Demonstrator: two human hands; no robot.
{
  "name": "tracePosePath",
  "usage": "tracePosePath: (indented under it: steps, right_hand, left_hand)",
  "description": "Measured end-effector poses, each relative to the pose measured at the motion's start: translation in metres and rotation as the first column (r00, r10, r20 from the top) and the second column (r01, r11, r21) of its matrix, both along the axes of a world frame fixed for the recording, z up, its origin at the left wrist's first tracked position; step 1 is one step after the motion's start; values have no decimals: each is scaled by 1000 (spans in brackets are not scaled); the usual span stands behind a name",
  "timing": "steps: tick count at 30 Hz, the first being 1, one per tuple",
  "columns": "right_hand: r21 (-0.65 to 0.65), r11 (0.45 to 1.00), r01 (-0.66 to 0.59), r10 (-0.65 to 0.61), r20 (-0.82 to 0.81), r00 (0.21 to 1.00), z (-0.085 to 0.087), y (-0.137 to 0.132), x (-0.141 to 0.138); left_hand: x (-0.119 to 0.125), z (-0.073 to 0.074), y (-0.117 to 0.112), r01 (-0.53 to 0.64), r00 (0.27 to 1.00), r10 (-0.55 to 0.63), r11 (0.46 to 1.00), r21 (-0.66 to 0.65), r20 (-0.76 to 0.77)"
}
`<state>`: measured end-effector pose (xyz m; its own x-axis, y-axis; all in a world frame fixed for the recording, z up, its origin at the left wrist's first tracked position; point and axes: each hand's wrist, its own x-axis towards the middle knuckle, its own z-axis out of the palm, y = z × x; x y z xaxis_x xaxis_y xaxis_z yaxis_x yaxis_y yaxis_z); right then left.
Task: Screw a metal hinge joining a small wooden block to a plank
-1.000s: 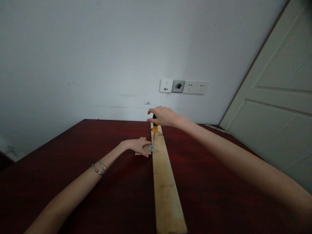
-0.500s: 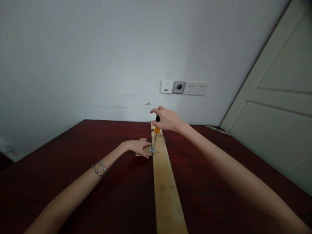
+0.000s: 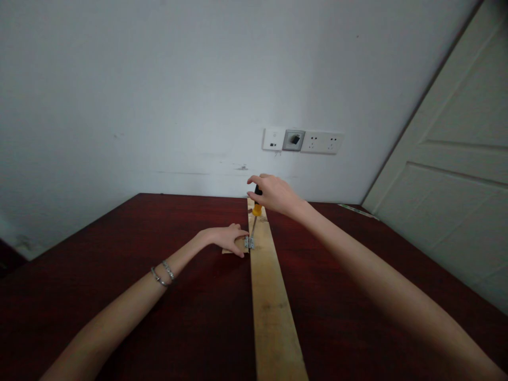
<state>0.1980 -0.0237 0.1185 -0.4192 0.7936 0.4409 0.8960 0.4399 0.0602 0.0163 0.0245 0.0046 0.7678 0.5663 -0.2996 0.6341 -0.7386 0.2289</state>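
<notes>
Hinge [image 3: 252, 243] detail too sm. to make out, incl. exact contact w/ screwdriver [image 3: 257, 210] tip; hinge bridges plank [image 3: 272, 296] & sm. board [image 3: 240, 245]. R hand [image 3: 274, 192] pinches screwdriver handle, partly hiding it. L hand [image 3: 227, 237], thumb & fingers spread, covers most of sm. board. Plank's near end cut off. Wall [image 3: 159, 95] w/ sockets [image 3: 321, 142] behind table [image 3: 190, 323].

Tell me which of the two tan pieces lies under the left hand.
The short piece, just left of the long board. The left hand lies over it; above the long board, the right hand holds a screwdriver.
</notes>
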Motion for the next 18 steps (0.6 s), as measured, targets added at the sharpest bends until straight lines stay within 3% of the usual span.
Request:
tracePosePath:
  steps: [18]
  right_hand:
    - [-6,1000,-24,24,-20,1000,-2,0,1]
  left_hand:
    - [1,0,-1,-11,1000,11,1000,4,-25]
